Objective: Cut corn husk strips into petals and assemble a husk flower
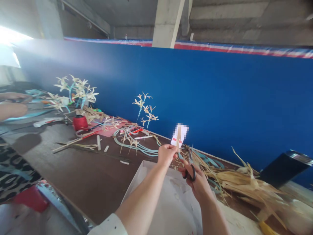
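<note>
My left hand [167, 153] is closed in a pinch on a small white card with a red stripe [179, 136] and a thin strip of dried husk, held up in front of the blue wall. My right hand [195, 181] is closed around black-handled scissors [190, 169], whose blades point up just right of the card. Both hands hover over a white sheet [156, 202] on the brown table [85, 176].
Dried corn husks [246, 186] pile at the right beside a black container [283, 168]. Husk flowers on blue stems [145, 109] stand by the blue wall, with more flowers [75, 91], a red spool [80, 122] and blue cords [137, 145] to the left. Another person's arm [12, 109] lies at far left.
</note>
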A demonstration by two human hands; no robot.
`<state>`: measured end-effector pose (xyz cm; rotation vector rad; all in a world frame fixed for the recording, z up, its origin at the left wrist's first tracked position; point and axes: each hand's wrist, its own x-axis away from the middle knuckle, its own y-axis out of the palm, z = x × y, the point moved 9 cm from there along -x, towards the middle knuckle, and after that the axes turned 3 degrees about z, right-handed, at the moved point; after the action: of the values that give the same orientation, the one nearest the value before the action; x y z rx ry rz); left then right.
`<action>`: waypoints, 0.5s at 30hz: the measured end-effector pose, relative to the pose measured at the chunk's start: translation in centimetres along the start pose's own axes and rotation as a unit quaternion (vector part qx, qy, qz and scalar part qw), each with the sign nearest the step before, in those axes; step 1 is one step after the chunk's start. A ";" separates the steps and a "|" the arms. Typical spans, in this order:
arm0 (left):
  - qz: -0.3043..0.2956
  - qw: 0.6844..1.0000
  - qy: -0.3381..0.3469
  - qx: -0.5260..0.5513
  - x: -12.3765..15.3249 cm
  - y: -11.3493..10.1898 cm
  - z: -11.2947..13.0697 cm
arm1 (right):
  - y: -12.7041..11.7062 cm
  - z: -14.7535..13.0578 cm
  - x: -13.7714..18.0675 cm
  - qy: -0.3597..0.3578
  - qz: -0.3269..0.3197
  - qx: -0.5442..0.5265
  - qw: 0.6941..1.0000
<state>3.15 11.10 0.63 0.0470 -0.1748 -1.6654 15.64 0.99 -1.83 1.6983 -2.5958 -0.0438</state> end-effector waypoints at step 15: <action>0.110 0.987 -0.016 0.117 1.2 -1.8 0.5 | 4.4 0.0 1.6 0.016 -0.112 0.090 0.989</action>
<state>1.15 10.14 0.93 0.1728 -0.3858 -1.4198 11.00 1.24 -1.56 2.0260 -2.4392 0.2153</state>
